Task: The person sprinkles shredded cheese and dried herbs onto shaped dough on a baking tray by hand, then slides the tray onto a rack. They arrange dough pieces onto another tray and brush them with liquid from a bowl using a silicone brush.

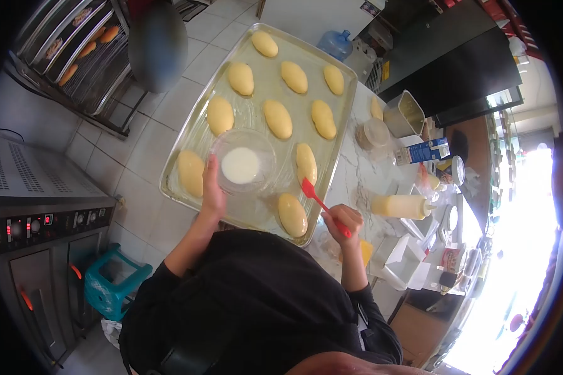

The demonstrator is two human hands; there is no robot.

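Several oval dough pieces [278, 119] lie in rows on a large metal tray [259, 209]. My left hand [213, 192] grips the side of a clear bowl [266, 164] with white liquid in it, held over the tray's left middle. A red brush [318, 198] is in my right hand [346, 222], its fingers wrapped round the handle. The brush head touches the lower end of one dough piece [306, 164] in the right column. Below it, the nearest dough piece [292, 215] looks shiny. The bowl partly covers the tray's middle left.
Right of the tray, the marble table [347, 169] holds a metal container [404, 115], a blue carton [423, 151], a yellowish bottle [401, 206] and white containers [399, 257]. An oven [47, 219], a teal stool [114, 284] and a tray rack [84, 62] stand left.
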